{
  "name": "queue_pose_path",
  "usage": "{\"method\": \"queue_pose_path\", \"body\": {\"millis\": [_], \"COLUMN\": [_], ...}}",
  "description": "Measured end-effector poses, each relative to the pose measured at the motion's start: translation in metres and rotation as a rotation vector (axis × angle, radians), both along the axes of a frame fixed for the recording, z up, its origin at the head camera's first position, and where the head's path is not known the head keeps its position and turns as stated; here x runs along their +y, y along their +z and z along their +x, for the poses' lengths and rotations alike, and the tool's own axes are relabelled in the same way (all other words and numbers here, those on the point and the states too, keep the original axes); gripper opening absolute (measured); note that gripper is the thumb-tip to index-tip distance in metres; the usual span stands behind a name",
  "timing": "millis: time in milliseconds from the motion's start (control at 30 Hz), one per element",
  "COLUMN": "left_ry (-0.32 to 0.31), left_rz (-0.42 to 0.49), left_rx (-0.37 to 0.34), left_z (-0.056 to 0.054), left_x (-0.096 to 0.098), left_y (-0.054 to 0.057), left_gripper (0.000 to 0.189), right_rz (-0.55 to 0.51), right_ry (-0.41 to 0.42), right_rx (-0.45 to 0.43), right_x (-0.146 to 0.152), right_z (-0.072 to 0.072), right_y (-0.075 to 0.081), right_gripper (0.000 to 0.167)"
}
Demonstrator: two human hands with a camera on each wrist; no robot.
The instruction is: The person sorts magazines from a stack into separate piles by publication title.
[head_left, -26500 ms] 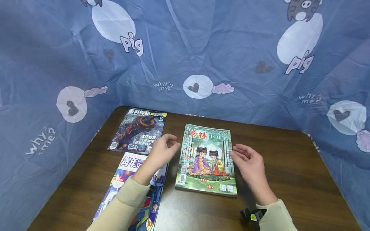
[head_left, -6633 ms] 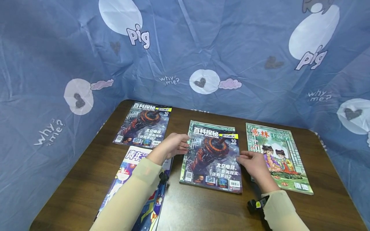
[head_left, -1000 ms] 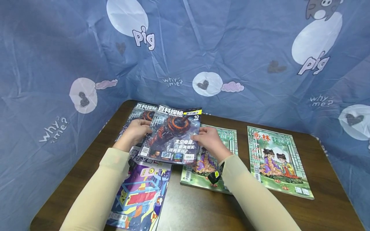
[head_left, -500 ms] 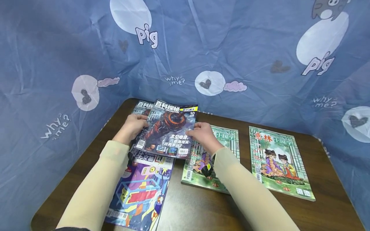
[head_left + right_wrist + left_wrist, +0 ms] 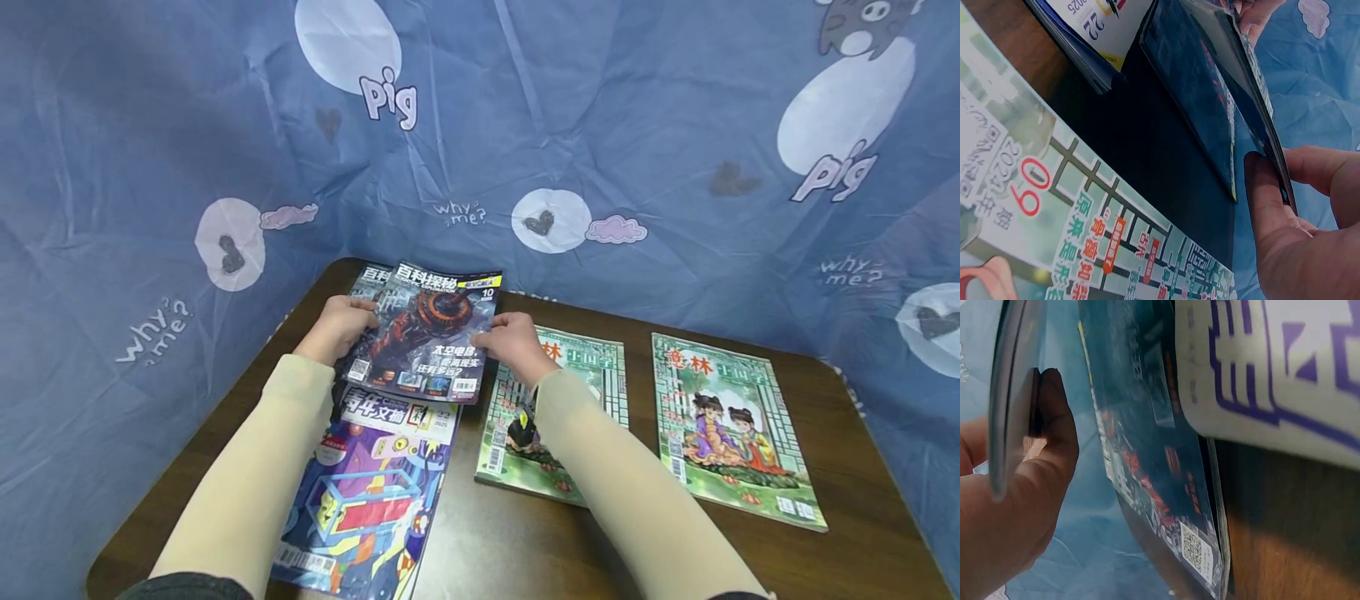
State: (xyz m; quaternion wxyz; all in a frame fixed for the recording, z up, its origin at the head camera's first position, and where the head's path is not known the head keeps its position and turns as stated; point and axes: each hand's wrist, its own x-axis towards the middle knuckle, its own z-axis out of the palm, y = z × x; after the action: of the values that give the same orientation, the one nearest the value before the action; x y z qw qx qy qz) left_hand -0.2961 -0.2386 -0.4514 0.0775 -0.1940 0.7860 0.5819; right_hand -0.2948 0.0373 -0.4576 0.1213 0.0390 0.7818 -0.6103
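Both hands hold a dark magazine with an orange ring on its cover (image 5: 431, 333) by its side edges, raised above the table at the far left. The left hand (image 5: 337, 327) pinches its left edge and the right hand (image 5: 517, 343) its right edge, thumbs on top. Both wrist views show a gap between it and a matching dark magazine (image 5: 1141, 425) lying below, mostly covered in the head view. Nearer the front lies a purple, colourful magazine (image 5: 367, 500), its top just below the held one. A green magazine (image 5: 592, 358) lies partly under the right forearm.
Another green magazine (image 5: 731, 425) with two cartoon figures lies at the right of the brown wooden table (image 5: 502, 533). A blue patterned cloth (image 5: 465, 142) hangs behind and along both sides.
Earlier, the dark magazine lay on the middle green one; both hands have lifted it left over its match. Over the last second it shifted slightly further left. A green magazine moved right before that.
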Motion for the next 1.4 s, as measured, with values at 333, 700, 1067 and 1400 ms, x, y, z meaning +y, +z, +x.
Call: {"method": "queue_pose_path", "body": {"millis": [333,700,1067,1400], "left_ry": [0.061,0.105,0.101,0.134], "left_rz": [-0.052,-0.128,-0.233,-0.345], "left_rx": [-0.029,0.039,0.078,0.107], "left_z": [-0.01,-0.021,-0.025,-0.025], "left_x": [-0.006,-0.014,-0.012,-0.015], "left_y": [0.0,-0.012,-0.012,-0.017], "left_gripper": [0.049,0.045,0.036,0.031], "right_rz": [0.045,0.043,0.13,0.219], "right_ry": [-0.015,-0.028,-0.035,-0.048], "right_rx": [0.011,0.015,-0.003,0.059], "right_x": [-0.015,-0.03,-0.035,-0.044], "right_z": [-0.016,-0.025,-0.033,-0.038], "right_y": [-0.004,-0.01,-0.006,-0.012], "right_gripper": [0.052,0.048,0.045,0.036]}}
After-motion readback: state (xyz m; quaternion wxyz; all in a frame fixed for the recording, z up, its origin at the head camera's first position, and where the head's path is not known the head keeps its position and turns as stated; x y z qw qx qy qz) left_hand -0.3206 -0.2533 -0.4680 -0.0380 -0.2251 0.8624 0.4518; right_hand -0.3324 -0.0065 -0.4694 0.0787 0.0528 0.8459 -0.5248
